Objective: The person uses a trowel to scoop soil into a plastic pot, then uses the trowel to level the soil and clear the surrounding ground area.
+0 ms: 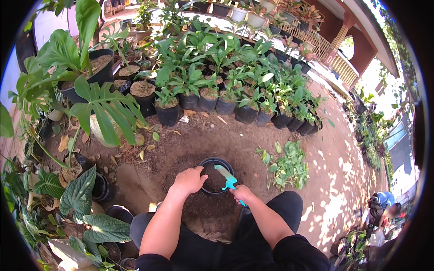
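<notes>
Between my knees a round black plastic plant pot point(232, 166) stands on the bare ground with dark soil point(212, 181) inside. My left hand point(190, 179) rests at the pot's left rim, fingers spread and thumb over the opening; nothing shows in it. The turquoise handle of a garden trowel point(226, 175) is in my right hand point(242, 194) at the pot's lower right. Its blade, smeared with soil, lies over the pot's opening and points up and left. Whether the blade touches the soil is hard to tell.
Uprooted leafy plants point(290, 166) lie right of the pot. Rows of plants in black polybags point(225, 105) stand ahead. A large monstera leaf point(106, 110) overhangs the left side, above stacked black pots point(101, 186). Another person point(383, 206) bends down at the far right.
</notes>
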`<action>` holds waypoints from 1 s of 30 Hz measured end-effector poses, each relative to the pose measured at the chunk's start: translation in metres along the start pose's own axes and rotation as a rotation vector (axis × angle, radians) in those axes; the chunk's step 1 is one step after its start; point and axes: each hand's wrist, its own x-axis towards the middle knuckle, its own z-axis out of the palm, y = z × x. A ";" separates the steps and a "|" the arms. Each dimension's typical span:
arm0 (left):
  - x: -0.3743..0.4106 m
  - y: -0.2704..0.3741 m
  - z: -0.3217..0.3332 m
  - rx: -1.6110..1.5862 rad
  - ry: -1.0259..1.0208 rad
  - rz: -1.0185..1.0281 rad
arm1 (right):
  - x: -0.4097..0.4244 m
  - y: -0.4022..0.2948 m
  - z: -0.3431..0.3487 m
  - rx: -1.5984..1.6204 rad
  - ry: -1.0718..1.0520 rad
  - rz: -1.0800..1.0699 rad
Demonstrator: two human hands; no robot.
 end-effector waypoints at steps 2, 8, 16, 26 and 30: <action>0.002 0.000 0.001 -0.016 0.018 -0.002 | -0.001 -0.002 -0.002 -0.070 -0.025 -0.018; 0.006 -0.003 0.003 -0.003 -0.030 -0.004 | -0.017 -0.022 -0.002 -0.191 0.002 0.005; 0.000 -0.002 0.002 0.017 -0.074 -0.037 | -0.038 -0.029 -0.012 -0.561 0.102 -0.044; 0.003 -0.001 0.006 0.024 -0.099 -0.084 | -0.043 -0.036 -0.054 -0.241 -0.079 -0.077; 0.003 -0.003 0.010 -0.003 -0.122 -0.129 | -0.050 -0.044 -0.062 -0.120 -0.168 -0.069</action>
